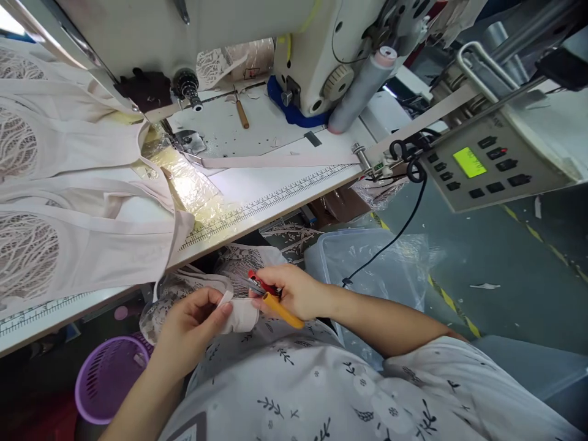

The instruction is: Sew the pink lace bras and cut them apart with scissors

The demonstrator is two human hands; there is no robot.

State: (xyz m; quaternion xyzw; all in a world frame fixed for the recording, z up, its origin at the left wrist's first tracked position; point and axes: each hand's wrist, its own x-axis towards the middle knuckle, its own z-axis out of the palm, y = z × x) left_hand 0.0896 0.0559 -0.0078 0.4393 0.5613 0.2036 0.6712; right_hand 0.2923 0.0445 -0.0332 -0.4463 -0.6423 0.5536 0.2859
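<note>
In the head view my left hand (195, 327) pinches the edge of a pale pink lace bra (243, 315) between thumb and fingers, just below the table edge. My right hand (294, 291) is closed around what look like small thread snips (260, 283) with red on the handle. An orange-yellow handle (283, 311) also sticks out of that hand; its working end is hidden. The metal tips point left, close to the fabric in my left hand. More of the bra's lace hangs below the table, partly covered by my hands.
Several matching bras (92, 141) lie on the left of the table. Behind stands a sewing machine (239, 30), with pale elastic tape (285, 161) running to a feeder box (496, 159). Below are a purple basket (110, 380) and a clear plastic bin (367, 257). A wood-handled tool (242, 113) lies on the bed.
</note>
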